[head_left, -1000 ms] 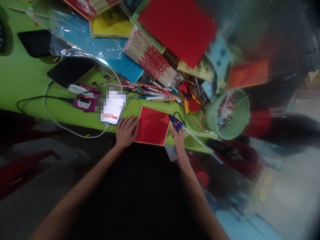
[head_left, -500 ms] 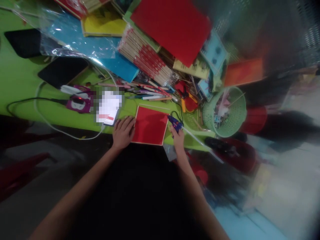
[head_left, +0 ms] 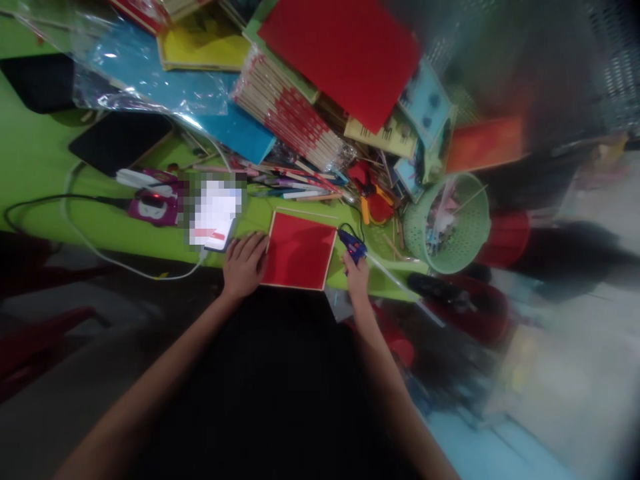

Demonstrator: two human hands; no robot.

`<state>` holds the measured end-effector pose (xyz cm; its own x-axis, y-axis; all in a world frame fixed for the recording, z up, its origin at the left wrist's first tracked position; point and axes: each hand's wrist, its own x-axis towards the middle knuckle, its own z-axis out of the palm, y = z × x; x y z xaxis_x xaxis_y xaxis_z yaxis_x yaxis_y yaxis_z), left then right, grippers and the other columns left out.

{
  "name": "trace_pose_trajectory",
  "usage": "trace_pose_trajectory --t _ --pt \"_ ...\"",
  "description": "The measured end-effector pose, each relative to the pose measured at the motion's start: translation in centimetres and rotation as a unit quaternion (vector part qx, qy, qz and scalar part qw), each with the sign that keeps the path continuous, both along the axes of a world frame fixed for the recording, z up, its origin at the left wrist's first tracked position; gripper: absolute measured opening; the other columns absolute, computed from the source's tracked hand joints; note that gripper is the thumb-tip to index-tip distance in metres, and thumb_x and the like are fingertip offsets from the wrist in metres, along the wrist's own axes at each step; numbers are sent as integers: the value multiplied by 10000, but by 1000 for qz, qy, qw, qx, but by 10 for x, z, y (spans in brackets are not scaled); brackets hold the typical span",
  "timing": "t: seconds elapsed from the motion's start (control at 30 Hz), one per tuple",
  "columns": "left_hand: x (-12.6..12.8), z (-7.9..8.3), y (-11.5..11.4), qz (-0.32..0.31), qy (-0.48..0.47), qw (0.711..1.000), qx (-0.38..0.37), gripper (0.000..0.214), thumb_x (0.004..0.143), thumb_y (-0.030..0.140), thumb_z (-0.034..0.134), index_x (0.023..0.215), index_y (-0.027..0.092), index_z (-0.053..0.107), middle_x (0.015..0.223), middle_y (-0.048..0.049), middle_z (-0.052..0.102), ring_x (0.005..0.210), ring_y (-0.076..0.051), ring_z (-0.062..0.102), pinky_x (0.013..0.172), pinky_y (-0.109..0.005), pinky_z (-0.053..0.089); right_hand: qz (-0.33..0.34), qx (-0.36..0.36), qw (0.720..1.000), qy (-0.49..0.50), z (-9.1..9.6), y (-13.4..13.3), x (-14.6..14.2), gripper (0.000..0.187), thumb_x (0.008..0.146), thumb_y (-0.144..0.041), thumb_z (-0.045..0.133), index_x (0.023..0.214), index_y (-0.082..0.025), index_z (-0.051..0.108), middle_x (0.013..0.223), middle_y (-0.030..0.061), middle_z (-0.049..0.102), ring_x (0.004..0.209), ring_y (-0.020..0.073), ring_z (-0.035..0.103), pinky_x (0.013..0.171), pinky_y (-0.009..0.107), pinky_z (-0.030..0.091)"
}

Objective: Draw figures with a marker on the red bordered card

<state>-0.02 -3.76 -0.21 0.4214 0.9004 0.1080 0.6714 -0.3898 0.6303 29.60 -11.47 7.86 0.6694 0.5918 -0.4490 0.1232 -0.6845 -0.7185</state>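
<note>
A square red board (head_left: pixel 299 252) with pale strips along its edges lies flat at the table's front edge. Against its left side rests my left hand (head_left: pixel 245 262), fingers stretched out and lying flat. My right hand (head_left: pixel 357 272) is wrapped round the handle of a blue glue gun (head_left: pixel 355 247). The nozzle points at the board's upper right corner; whether it touches is hard to tell. From the gun's back a long, clear glue stick (head_left: pixel 393 277) trails to the lower right. Just beyond the board's far edge lies a thin wooden stick (head_left: pixel 307 213).
Left of the board are a lit phone (head_left: pixel 216 217) on a white cable and a purple power strip (head_left: pixel 156 200). Pens, orange-handled pliers (head_left: pixel 373 195) and bundled sticks (head_left: pixel 295 113) lie behind. A green basket (head_left: pixel 463 230) holding scraps stands at the right.
The view has shifted slightly. The glue gun's tip stays by the board's upper right corner, and my left hand remains at the left edge.
</note>
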Motion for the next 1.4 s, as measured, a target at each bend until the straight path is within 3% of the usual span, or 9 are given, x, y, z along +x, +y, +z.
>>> trace_pose_trajectory --t 0.6,1.4 --pt "2 0 1 5 -3 1000 7 519 1027 270 566 1542 327 568 1553 -59 645 1462 -266 588 1287 -495 338 4 2 1000 5 4 8 -2 398 843 -602 678 754 -215 649 632 -25 594 536 114 496 531 272 394" --pt "2 0 0 2 -3 1000 4 528 1034 282 565 1559 331 557 1565 -58 634 1471 -265 578 1294 -492 329 11 -5 1000 13 -2 5 -5 485 810 -686 677 756 -205 650 623 -12 606 530 127 500 536 289 395"
